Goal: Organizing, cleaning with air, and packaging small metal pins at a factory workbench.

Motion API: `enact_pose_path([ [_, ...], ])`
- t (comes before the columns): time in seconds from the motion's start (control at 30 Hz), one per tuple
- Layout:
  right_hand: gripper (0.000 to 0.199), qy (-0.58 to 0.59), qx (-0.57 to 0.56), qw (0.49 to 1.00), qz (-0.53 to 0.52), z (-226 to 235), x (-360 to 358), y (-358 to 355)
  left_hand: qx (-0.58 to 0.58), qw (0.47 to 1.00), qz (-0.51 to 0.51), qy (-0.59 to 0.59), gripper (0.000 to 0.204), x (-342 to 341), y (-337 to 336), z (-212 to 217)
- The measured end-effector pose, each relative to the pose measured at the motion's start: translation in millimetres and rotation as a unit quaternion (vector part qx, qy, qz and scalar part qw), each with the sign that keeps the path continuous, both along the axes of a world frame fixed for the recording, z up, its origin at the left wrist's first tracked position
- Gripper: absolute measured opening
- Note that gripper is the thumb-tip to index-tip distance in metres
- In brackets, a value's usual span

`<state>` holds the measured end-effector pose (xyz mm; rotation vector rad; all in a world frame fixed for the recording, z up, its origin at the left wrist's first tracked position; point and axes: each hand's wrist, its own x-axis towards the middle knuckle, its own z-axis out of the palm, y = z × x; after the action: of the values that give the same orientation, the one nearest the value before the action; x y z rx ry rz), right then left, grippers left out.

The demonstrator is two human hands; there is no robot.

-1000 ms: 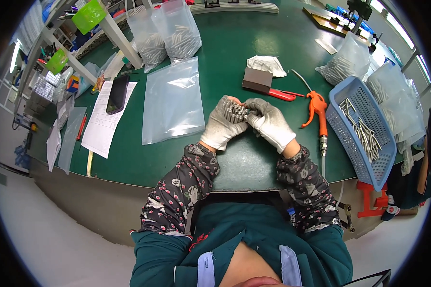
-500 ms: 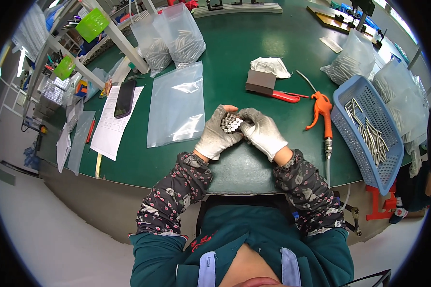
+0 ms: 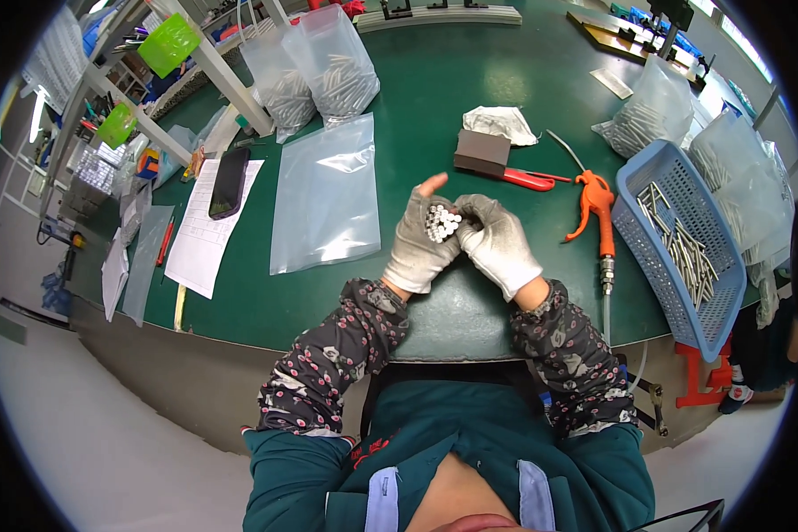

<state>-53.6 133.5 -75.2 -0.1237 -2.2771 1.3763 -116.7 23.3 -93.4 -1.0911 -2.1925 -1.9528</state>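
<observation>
Plainly, the rods (image 3: pixel 442 222) could slip and scatter over the table (image 3: pixel 417 97), judging by how loosely they are bunched end-up between two gloved hands above its near edge. Left hand (image 3: pixel 421 239) curls half-closed around the bundle, one fingertip sticking out straight. Right hand (image 3: pixel 498 241) closes against the bundle's side, steadying it. A basket (image 3: pixel 634 191) of more rods sits well right.

Flat clear plastic bag (image 3: pixel 325 197) lies empty on the green surface (image 3: pixel 434 106), about 9 o'clock of the hands. At 11 o'clock, two bulging clear bags of metal pins (image 3: pixel 315 75) stand side by side. Dark phone (image 3: pixel 229 182), screen off, rests on a white printed sheet (image 3: pixel 206 238) farther left. At 2 o'clock, more clear filled bags (image 3: pixel 647 115), past the blue basket (image 3: pixel 683 244).
</observation>
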Motion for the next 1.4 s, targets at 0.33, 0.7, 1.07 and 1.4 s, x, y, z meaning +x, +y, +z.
enact_pose_path([
  [0.33, 0.02, -0.003, 0.021, 1.0, -0.017, -6.9, 0.0, 3.4, 0.029, 0.993, -0.053, -0.104, 0.103, -7.4, -5.2, -7.4],
  [0.7, 0.024, -0.08, -0.072, 0.994, -0.007, -5.7, -1.3, 13.8, -0.006, 0.997, -0.03, -0.071, 0.084, -7.6, -6.0, -1.1],
  [1.07, 0.05, -0.118, -0.69, 0.646, 0.306, -16.4, -6.8, 0.0, 0.0, 0.995, -0.102, 0.007, 0.082, 2.1, -8.2, 12.2],
  [1.4, 0.033, -0.114, -0.701, 0.672, 0.207, -8.6, 0.5, -4.3, -0.014, 0.985, -0.057, 0.161, 0.112, -4.3, -6.0, -2.2],
])
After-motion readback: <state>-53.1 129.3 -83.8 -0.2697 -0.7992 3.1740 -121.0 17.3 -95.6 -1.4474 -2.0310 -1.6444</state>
